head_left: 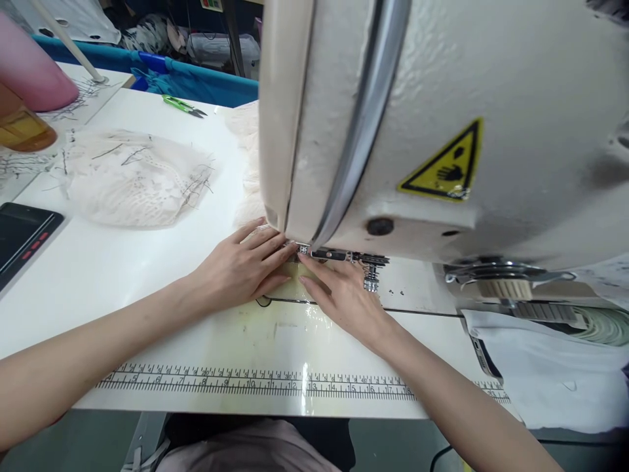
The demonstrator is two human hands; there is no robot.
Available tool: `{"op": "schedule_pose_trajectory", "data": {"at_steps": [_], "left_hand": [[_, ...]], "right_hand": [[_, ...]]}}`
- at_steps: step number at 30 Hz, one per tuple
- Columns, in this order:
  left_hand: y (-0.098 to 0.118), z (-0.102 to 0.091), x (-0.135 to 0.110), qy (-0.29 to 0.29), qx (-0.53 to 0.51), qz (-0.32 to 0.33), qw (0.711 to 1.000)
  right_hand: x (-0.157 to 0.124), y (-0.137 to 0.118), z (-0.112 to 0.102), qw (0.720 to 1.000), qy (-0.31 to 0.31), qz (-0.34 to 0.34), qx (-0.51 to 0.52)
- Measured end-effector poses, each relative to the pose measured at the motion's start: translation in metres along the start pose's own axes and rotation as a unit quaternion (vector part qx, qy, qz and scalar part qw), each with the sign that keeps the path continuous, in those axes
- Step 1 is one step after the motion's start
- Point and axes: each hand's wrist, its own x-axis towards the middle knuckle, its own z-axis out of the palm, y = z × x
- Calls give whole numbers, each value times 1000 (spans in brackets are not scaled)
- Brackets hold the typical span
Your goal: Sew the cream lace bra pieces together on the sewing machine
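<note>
A large cream sewing machine (pixel 339 118) fills the upper right and hides part of the work area. My left hand (pixel 248 262) lies flat with its fingers stretched out towards the presser foot (pixel 303 249), beside pale pink fabric (pixel 246 177) that runs behind the machine head. From the right, my right hand (pixel 344 295) reaches under the head. Its forefinger points at the foot and its thumb stands apart, with some fingers hidden behind machine parts. Whatever cloth lies directly beneath the fingertips is hard to make out.
Left of the machine lies crumpled sheer fabric (pixel 142 183) with loose dark threads. Green thread snips (pixel 183 105) rest near the back edge, and a phone (pixel 24 239) lies at far left beside a pink thread cone (pixel 39 59). A printed ruler (pixel 255 385) runs along the front.
</note>
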Motion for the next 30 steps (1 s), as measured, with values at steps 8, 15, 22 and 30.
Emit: {"op": "schedule_pose_trajectory", "data": {"at_steps": [8,15,22,30], "left_hand": [[1,1,0,-27,-17,-29,999],[2,3,-1,-46,3,-40,998],[1,4,-2,-56,-9,-44,997],[5,1,-4,-38,11,-40,998]], "right_hand": [[-3,2,8,1000,4,0,-20],[-4,2,14,998,-13,14,-64],[-8,8,17,996,-7,28,-84],[-15,31,21,1000,5,-9,-12]]}}
